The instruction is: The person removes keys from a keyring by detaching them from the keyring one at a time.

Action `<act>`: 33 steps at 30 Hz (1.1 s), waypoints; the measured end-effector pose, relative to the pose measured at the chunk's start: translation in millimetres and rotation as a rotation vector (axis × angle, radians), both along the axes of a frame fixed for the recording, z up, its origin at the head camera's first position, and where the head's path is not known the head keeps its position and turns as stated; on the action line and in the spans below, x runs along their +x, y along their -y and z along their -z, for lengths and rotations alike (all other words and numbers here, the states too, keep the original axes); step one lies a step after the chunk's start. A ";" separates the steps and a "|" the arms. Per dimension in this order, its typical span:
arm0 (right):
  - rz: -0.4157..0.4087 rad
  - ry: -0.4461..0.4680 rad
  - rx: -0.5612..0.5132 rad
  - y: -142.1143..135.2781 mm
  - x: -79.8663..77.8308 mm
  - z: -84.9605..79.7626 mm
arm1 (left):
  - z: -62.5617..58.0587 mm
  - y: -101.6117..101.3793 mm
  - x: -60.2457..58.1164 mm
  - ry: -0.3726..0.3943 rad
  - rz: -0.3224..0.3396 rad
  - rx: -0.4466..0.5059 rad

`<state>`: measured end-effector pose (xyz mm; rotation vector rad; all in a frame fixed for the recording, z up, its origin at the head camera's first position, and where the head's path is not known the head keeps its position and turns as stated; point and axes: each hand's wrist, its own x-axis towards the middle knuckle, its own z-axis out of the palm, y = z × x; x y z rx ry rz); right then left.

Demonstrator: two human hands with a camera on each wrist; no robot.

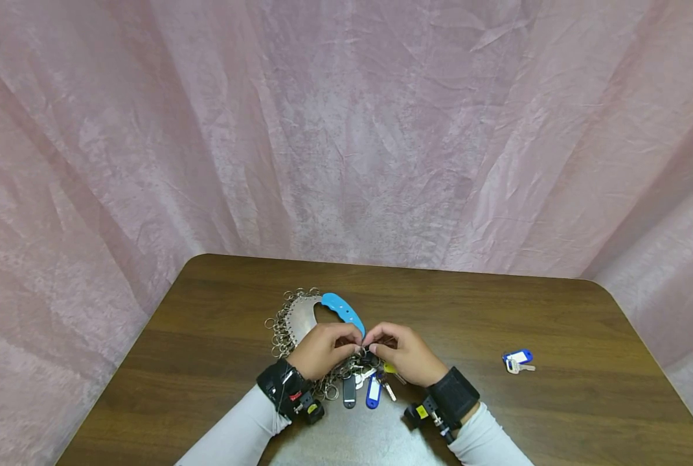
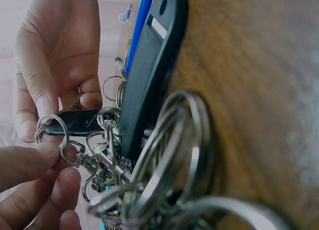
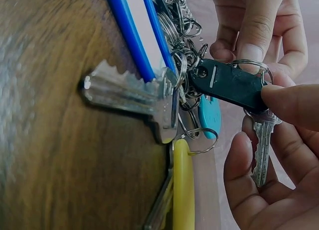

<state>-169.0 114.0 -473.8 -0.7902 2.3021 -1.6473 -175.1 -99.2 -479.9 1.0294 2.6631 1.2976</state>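
Observation:
My left hand pinches a metal split ring that hangs from a small swivel clasp. Opposite it, my right hand pinches a black key tag, thumb across its end. A silver key hangs at that tag, in front of the right fingers. Both hands' fingertips meet at the ring. Beside the left hand lies a curved metal plate with a blue handle and many rings along its edge. Below the hands are a dark grey tag, a blue tag and a yellow tag.
Off to the right on the wooden table lies a separate blue tag with a silver key. A pink curtain hangs behind the table's far edge. Loose rings trail near the left wrist.

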 end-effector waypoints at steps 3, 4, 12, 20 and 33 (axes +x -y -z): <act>-0.001 -0.005 -0.001 2.3 5.3 -13.0 | 0.1 0.4 -0.2 0.008 0.004 -0.007; 0.000 -0.007 -0.001 2.9 7.1 -17.1 | 0.2 0.5 -0.3 0.008 0.005 -0.008; 0.016 -0.001 0.000 4.4 10.1 -23.2 | -0.4 0.2 -0.2 -0.001 0.002 -0.006; 0.006 0.013 0.006 3.8 9.3 -22.5 | -2.2 -0.6 -0.1 0.002 -0.020 -0.020; 0.010 0.026 -0.023 5.7 9.8 -21.5 | 0.7 -2.2 -0.3 0.090 -0.057 0.026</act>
